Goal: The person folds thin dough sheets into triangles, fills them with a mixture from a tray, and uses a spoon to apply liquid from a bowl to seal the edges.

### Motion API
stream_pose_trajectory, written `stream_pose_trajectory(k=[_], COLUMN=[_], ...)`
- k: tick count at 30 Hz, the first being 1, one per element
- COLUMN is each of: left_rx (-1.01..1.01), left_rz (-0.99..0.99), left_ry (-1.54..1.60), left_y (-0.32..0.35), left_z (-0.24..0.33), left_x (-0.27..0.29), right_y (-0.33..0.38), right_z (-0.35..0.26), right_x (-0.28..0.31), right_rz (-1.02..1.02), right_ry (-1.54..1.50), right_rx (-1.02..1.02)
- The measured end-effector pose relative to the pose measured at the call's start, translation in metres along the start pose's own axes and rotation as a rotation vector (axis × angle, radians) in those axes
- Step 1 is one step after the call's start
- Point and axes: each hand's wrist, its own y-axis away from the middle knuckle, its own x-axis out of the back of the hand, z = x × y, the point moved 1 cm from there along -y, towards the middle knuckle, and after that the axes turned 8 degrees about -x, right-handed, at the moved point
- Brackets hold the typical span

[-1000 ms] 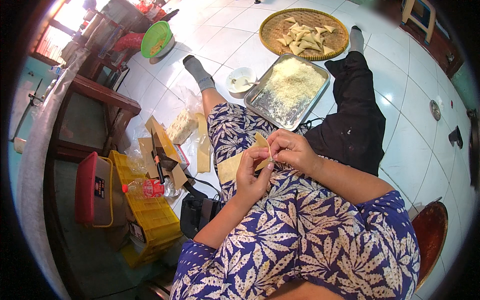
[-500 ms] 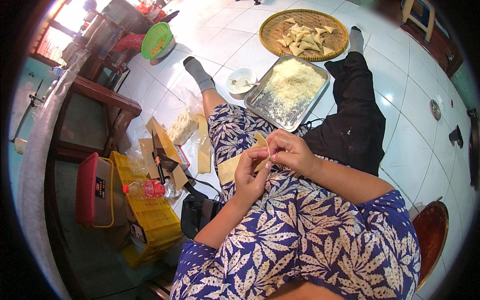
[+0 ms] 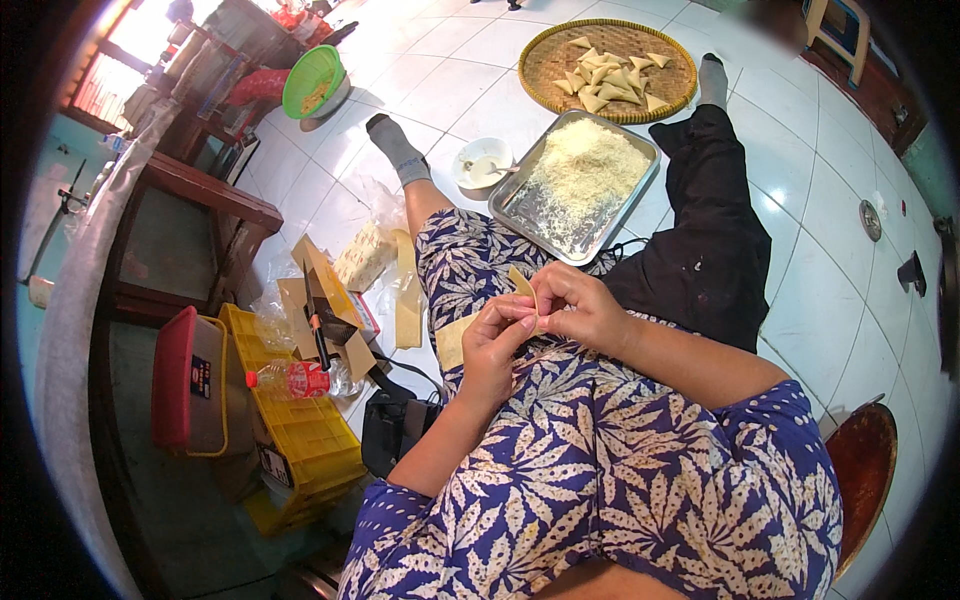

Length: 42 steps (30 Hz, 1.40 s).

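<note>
Left of the metal tray (image 3: 522,205), a wooden cabinet (image 3: 222,195) and a yellow crate (image 3: 310,425) edged the tiled floor (image 3: 808,260); a white bowl (image 3: 470,181) sat just beside the metal tray's left rim. On its near side, the left hand (image 3: 490,340) and right hand (image 3: 580,308) pinched a beige dough strip (image 3: 524,286) in their fingers. Beyond the metal tray lay a woven tray (image 3: 548,70); right of it, tiles stretched outward.

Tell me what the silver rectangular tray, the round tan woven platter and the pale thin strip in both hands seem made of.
Silver rectangular tray: metal, perhaps steel or aluminium, smooth and shiny, judging by its reflections. Round tan woven platter: probably bamboo or rattan, matte, with visible weave. Pale thin strip, held by left hand and right hand: possibly dough, matte, gently curved.
</note>
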Motion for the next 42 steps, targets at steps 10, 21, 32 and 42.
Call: stream_pose_trajectory(k=[10,21,32,42], left_rx=[0.14,0.198,0.241,0.293], left_rz=[0.072,0.06,0.108,0.092], left_ry=[0.109,0.255,0.442,0.562], left_y=[-0.001,-0.001,-0.005,-0.006], left_z=[-0.01,-0.02,-0.019,-0.026], left_x=[0.008,0.01,0.009,0.016], right_y=[0.0,-0.004,-0.009,-0.009], right_z=[0.007,0.025,0.014,0.016], right_x=[0.002,-0.005,0.005,0.007], right_rz=[-0.06,-0.037,0.037,0.053], right_ry=[-0.174,-0.469,-0.832,-0.874], right_rx=[-0.185,-0.457,-0.672,-0.69])
